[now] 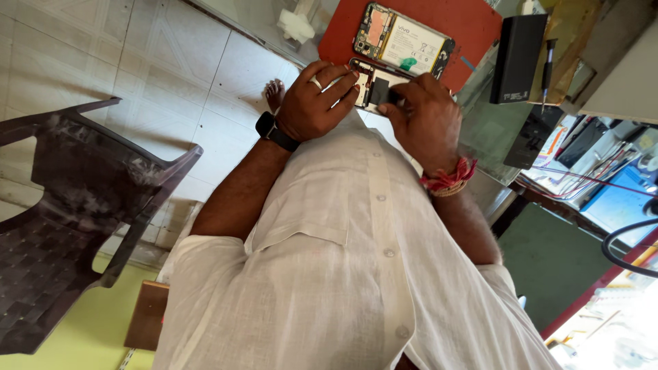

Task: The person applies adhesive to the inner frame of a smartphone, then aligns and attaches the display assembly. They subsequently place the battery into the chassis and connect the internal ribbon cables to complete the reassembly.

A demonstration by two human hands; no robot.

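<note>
My left hand [315, 103], with a ring and a black wristwatch, grips the near edge of a phone frame piece [370, 79] held just above the red work mat [473, 27]. My right hand [425, 113], with red thread around the wrist, holds the same piece from the right, its fingertips pressed on a small black part [381, 89] of it. Beyond the hands an opened phone [403, 41] lies on the mat, with its battery and circuit board exposed. My white shirt fills the lower middle of the view.
A black box [517, 58] and a dark screwdriver [548, 65] lie right of the mat on the glass counter. A black plastic chair [75, 212] stands on the tiled floor at left. Papers and cables [589, 171] crowd the right side.
</note>
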